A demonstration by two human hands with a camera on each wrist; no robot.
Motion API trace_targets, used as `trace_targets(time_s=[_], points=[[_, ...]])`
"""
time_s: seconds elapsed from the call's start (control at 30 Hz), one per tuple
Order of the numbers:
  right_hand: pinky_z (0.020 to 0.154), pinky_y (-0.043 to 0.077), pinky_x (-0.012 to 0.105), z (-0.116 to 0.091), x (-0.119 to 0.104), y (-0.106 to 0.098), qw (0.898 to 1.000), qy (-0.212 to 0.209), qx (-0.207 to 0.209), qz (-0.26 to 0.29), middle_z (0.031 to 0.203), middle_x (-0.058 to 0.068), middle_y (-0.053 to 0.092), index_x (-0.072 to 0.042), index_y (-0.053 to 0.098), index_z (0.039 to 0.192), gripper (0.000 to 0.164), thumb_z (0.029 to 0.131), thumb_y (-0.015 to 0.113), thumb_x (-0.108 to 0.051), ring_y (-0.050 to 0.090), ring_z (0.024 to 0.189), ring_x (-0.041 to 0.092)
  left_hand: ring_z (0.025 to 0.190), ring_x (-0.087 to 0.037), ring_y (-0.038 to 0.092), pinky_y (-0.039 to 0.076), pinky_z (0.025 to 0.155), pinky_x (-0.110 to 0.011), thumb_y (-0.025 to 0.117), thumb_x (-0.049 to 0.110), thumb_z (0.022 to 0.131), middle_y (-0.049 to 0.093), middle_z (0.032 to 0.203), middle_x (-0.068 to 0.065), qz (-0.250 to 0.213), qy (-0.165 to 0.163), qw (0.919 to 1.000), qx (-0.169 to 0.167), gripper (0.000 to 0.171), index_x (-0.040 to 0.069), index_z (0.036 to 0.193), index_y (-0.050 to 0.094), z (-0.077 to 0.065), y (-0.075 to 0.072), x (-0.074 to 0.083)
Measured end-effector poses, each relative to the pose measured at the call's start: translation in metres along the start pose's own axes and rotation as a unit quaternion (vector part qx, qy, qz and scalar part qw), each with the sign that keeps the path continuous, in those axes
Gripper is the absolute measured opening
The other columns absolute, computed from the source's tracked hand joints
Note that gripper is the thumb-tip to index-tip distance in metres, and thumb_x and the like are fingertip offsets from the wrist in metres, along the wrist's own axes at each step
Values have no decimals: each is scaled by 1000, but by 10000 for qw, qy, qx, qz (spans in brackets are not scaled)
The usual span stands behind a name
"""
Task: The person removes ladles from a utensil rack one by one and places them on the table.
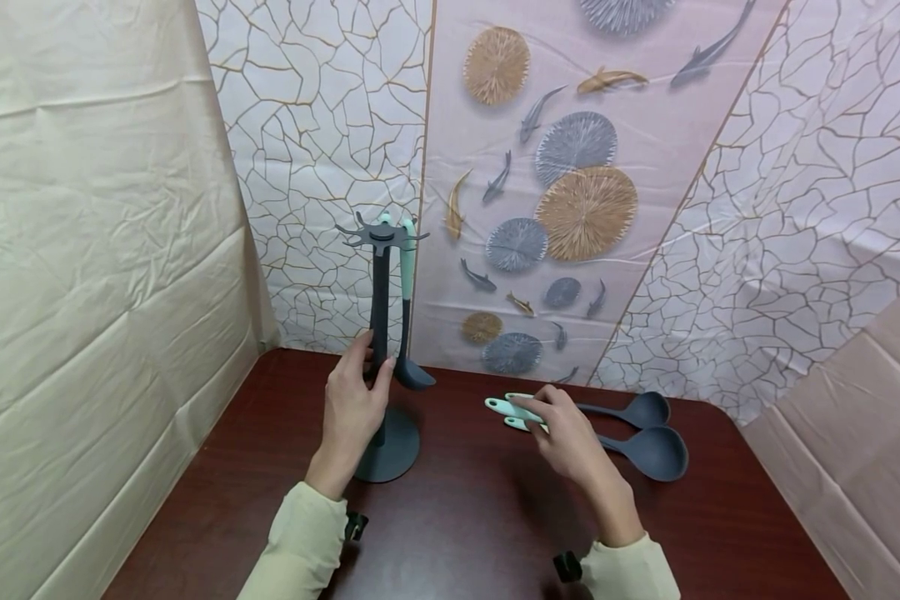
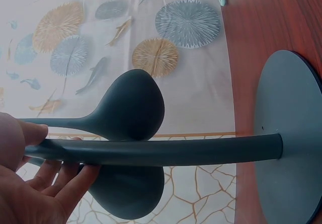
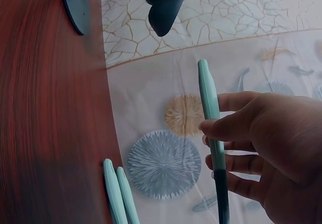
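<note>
The left hand's (image 1: 354, 408) fingers wrap the pole (image 1: 379, 300), with the hooks (image 1: 382, 234) above them and the base (image 1: 399, 454) below, on the table (image 1: 450, 525). Just right of those fingers, one ladle (image 1: 416, 376) hangs from the hooks; a second ladle (image 2: 128, 196) hangs beyond them, partly behind the pole. Well to their right, the right hand's (image 1: 570, 437) fingers pinch a handle (image 3: 209, 98). Near these fingers, a far handle (image 1: 520, 396) and a near handle (image 1: 515, 423) lie on the table. Right of the same fingers are a back head (image 1: 648, 410) and a front head (image 1: 662, 456). Behind all the fingers is the cloth (image 1: 457, 321).
</note>
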State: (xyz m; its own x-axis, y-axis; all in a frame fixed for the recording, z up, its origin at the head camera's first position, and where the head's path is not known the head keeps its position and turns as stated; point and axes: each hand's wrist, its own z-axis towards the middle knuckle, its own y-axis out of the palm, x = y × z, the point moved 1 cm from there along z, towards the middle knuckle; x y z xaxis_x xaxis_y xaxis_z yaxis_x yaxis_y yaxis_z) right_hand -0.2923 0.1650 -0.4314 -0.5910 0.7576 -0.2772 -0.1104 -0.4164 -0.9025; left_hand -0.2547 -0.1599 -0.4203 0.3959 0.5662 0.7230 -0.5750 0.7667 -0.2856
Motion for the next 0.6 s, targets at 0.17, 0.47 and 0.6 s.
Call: trace_targets(time_s=[0.17,0.47,0.6], points=[[71,44,37,-3,4,0,10000,28,-30,36,105,2,57,-18,75,134,40,97,76,-3,47,90,18,94,-29,72,62,80,-51,74,15,102,68,109,-15,-21,15,10000,-11,43,6,142,60,0,0,0],[68,40,35,-8,11,1,9999,93,-140,26,99,-1,53,-17,75,134,39,97,75,-2,43,85,16,94,-29,72,62,79,-52,75,14,101,69,109,-15,-31,22,10000,16,44,6,142,60,0,0,0],[67,39,35,-9,14,1,9998,137,-138,26,99,0,53,-16,75,134,40,97,76,-2,43,86,17,94,-29,72,62,80,-51,74,14,101,69,109,-15,13,1,10000,4,44,6,142,60,0,0,0]])
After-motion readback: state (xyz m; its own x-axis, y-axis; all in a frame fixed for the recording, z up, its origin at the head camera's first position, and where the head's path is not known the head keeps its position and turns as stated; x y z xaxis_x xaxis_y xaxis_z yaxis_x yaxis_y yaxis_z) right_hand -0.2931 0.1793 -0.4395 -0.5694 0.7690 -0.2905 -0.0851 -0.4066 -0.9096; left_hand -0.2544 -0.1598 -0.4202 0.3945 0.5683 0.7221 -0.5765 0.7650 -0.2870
